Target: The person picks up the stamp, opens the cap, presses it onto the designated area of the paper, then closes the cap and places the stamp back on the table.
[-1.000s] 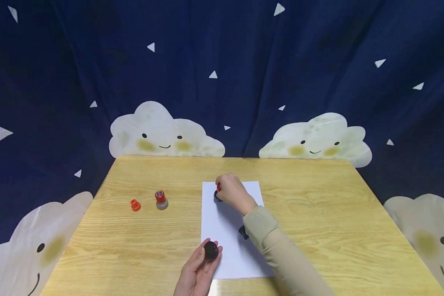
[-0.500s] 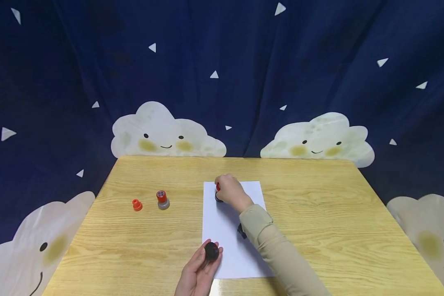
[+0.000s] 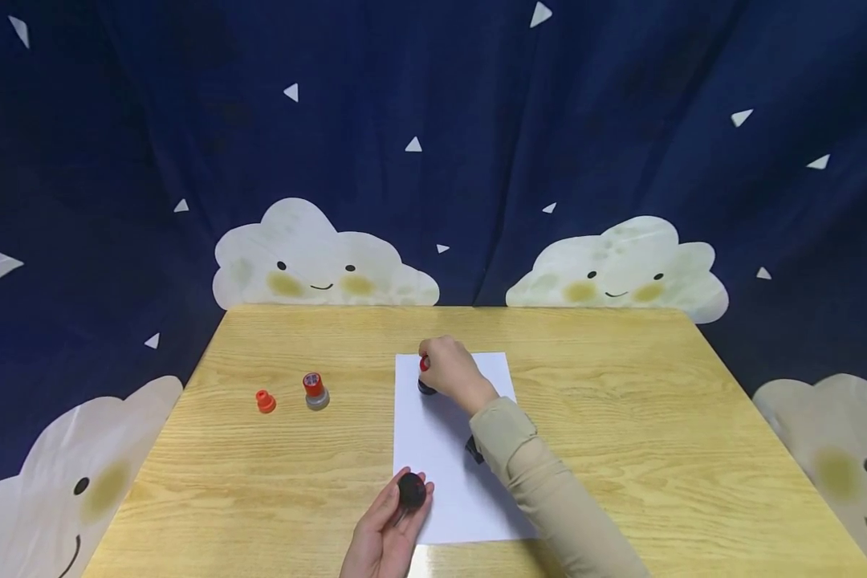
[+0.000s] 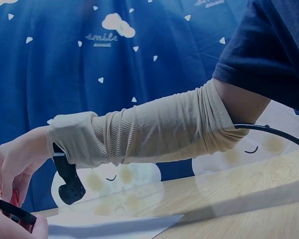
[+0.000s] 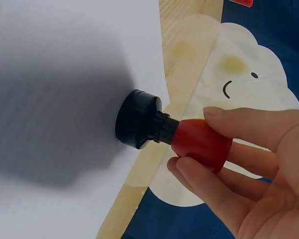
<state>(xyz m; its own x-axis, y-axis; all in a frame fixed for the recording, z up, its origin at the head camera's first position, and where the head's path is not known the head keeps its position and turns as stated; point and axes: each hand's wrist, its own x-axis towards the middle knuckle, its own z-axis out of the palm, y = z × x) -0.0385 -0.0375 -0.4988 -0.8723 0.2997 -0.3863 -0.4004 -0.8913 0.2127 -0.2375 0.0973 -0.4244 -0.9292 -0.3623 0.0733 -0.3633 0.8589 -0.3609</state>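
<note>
Near the far left corner of the sheet of paper point(image 3: 441, 449), a stamp point(image 5: 167, 130) stands with its base down, apparently against the paper. It has a smooth, rounded red handle, wider toward its free end, then a narrow black neck with a ridged collar, and below that a broad, round black base like a short drum. The right hand point(image 3: 451, 373) grips the red handle between thumb and fingertips. A soft shadow spreads over the paper beside the stamp.

By the near left corner of the paper, the left hand point(image 3: 386, 530) holds a round black cap point(image 3: 412, 490), thumb on one side and fingers on the other; a little red shows at its rim. The cap is raised, well apart from the stamp.

Toward the left edge of the surface point(image 3: 657, 417) stand two more things, near each other: a small red piece point(image 3: 265, 402), broad at the foot and narrow on top, and a second stamp point(image 3: 315, 392) with a red upper part, a patterned disc on its top and a grey base. Below the beige sleeve point(image 3: 571, 506) of the right arm hangs a black wrist mount point(image 4: 70, 181). Past the far edge of the surface hangs a dark blue curtain point(image 3: 433, 80) with white triangles and smiling clouds.
</note>
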